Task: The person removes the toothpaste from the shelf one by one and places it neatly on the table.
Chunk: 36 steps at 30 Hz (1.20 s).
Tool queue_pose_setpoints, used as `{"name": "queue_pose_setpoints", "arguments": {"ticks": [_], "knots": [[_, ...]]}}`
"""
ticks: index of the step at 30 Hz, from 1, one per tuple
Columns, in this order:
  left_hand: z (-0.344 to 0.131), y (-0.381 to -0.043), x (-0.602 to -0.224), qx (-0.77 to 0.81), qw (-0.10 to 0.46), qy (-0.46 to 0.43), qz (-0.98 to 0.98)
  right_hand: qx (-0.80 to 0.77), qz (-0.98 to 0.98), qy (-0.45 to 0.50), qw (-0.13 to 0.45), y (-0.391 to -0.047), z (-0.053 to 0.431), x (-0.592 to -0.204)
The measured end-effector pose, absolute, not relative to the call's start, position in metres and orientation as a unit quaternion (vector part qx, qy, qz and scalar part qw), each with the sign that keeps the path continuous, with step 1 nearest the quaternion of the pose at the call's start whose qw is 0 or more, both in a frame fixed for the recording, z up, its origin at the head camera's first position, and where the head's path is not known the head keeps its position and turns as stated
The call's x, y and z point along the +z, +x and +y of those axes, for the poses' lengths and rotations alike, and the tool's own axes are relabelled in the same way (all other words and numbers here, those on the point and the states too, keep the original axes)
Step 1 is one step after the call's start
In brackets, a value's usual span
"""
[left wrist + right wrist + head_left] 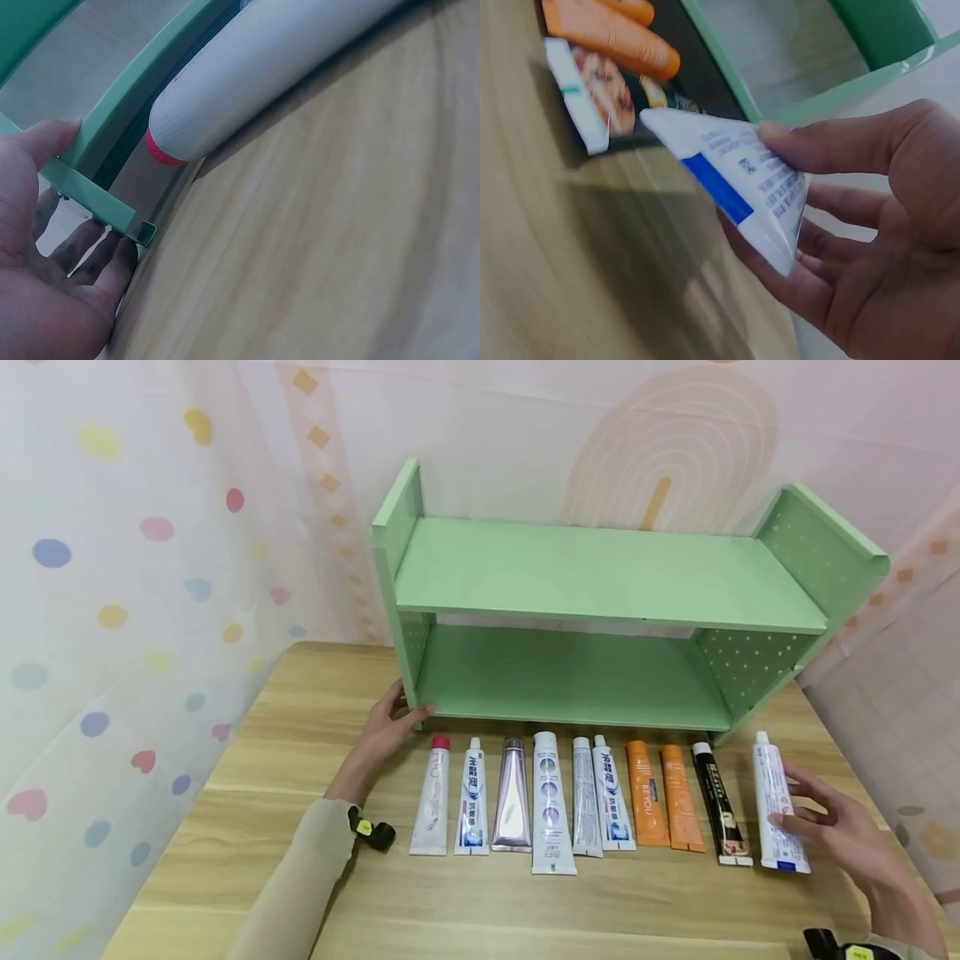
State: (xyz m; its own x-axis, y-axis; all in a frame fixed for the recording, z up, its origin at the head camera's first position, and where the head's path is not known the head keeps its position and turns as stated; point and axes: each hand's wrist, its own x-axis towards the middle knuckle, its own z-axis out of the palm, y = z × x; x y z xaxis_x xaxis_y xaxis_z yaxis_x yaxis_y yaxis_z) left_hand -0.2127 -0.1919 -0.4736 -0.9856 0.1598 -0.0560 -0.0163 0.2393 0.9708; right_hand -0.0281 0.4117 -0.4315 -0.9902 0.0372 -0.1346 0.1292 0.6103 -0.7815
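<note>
With thumb and fingers on either side, my left hand [386, 727] grips the lower left upright of a green two-tier shelf [562, 677]. In the left wrist view, the thumb of the left hand [45, 277] lies on the front of the green upright [90, 196] and the other fingers reach behind it. My right hand [843, 822] holds a white toothpaste tube [780, 810] by its sides, cap pointing away from me. The right wrist view shows the tube's flat crimped end with a blue block, raised over the table and casting a shadow.
Several tubes lie in a row before the shelf: a white one with a red cap [431, 802], a silver one [513, 802], a large white one [551, 810], orange ones [647, 797], a black one [722, 810]. Patterned cloth [150, 610] hangs behind the wooden table [450, 910].
</note>
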Motion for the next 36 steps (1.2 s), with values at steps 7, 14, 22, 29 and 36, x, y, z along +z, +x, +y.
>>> {"name": "queue_pose_setpoints", "arguments": {"ticks": [7,14,22,29,36], "knots": [[-0.19,-0.201,-0.452,0.614,0.081,0.042,0.784,-0.408,0.909,0.042,0.07,-0.034,0.416,-0.435],[-0.19,-0.201,-0.454,0.612,0.071,0.053,0.786,-0.362,0.926,0.036,0.097,-0.039,0.412,-0.435],[-0.195,-0.208,-0.474,0.608,0.059,0.057,0.79,-0.336,0.934,0.034,0.115,-0.035,0.404,-0.43],[-0.195,-0.205,-0.472,0.612,0.063,0.051,0.787,-0.276,0.952,0.048,0.122,-0.037,0.398,-0.423],[-0.193,-0.209,-0.471,0.61,0.069,0.054,0.788,-0.244,0.961,0.045,0.124,-0.036,0.393,-0.418]]}}
